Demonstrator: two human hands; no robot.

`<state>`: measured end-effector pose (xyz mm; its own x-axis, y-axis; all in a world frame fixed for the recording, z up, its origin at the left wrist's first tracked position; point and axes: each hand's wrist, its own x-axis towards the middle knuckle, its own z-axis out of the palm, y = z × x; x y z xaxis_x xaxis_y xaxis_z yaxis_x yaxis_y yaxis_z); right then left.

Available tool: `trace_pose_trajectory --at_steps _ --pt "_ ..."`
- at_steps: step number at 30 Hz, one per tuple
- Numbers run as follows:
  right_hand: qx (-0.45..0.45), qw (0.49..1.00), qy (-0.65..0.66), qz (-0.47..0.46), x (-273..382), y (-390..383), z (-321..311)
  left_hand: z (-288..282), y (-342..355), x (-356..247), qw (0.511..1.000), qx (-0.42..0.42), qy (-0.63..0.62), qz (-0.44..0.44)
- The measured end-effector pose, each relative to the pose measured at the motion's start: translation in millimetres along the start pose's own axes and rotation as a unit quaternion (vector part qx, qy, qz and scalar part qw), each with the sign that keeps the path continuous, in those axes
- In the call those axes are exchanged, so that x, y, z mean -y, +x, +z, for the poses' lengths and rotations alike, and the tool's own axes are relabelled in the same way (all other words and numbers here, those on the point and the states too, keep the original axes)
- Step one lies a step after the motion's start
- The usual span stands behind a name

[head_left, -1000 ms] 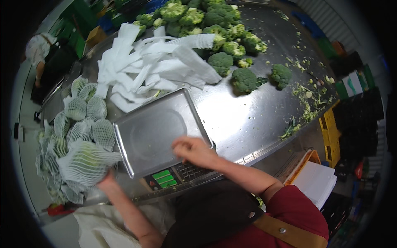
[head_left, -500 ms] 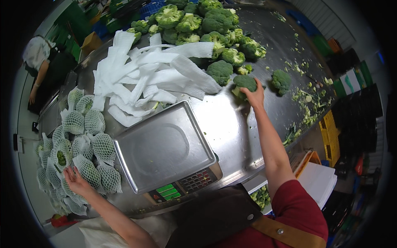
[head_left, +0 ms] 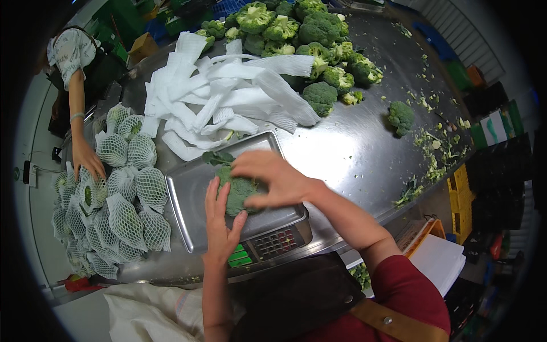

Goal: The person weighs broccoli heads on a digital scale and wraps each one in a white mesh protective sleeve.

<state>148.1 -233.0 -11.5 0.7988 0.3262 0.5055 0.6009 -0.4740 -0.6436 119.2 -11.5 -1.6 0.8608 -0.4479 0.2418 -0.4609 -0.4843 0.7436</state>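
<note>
A green broccoli head (head_left: 238, 194) is over the metal pan of a weighing scale (head_left: 191, 222), with a dark leaf (head_left: 217, 158) sticking out at its far end. My left hand (head_left: 222, 219) grips its near left side, fingers along the crown and thumb toward me. Over its right side, my right hand (head_left: 276, 179) is curved and smeared by motion, so its grip is unclear. White foam mesh sleeves (head_left: 219, 97) lie heaped beyond the scale. More broccoli heads (head_left: 319, 28) are piled at the back, and a single broccoli head (head_left: 400, 118) lies at the right.
Several mesh-wrapped broccoli heads (head_left: 125, 222) are stacked left of the scale. Another person's hand (head_left: 88, 159) reaches onto them. Trimmed scraps (head_left: 436, 145) litter the metal table's right side. A yellow pallet (head_left: 460, 194) and white-topped box (head_left: 436, 251) stand past the right edge.
My right hand came from the table's right side to the scale, and the broccoli is now there. My left hand left the wrapped stack and holds the broccoli. Another person's hand reached onto that stack.
</note>
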Motion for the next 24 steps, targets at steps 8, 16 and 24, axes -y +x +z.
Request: trace_pose_trajectory --at_steps 8,16,24 --pt "-0.131 0.886 -0.238 0.375 -148.0 -3.9 -61.5 -1.4 -8.1 -14.5 0.998 -0.040 0.041 0.006" --pt "-0.254 0.919 0.076 0.293 27.4 -44.9 -47.6 -12.6 -2.1 -41.1 0.994 -0.113 -0.001 -0.008" --pt "-0.043 0.870 0.154 0.467 -25.5 -100.7 4.6 14.0 -12.6 -71.0 0.991 -0.094 -0.093 0.014"
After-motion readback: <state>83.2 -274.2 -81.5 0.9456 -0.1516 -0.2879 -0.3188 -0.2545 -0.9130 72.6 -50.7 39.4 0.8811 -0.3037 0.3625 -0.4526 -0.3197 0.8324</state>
